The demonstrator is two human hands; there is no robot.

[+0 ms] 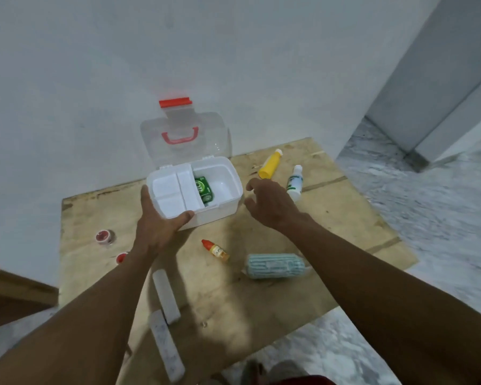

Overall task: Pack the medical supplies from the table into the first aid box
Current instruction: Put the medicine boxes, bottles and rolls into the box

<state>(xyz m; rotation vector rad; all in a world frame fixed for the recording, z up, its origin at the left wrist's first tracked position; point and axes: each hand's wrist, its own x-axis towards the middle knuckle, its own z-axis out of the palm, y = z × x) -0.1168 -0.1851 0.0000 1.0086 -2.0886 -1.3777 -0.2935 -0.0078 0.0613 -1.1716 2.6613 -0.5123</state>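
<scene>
First aid box (218,215), white plastic, clamped in left grip (156,228); right grip (272,204) apart.

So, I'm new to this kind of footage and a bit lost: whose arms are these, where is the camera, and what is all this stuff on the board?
There is no machine here. These are a person's two bare arms, filmed by one wide-angle camera worn on their head and looking down. The left hand holds the near corner of the white first aid box. Its clear lid stands open, and a green packet lies inside. The right hand hovers beside the box, fingers loosely curled, holding nothing. On the wooden table lie a yellow bottle, a white bottle, a small orange-capped dropper bottle, a blue-striped wrapped roll, two long white cases and two small red-lidded jars.
</scene>
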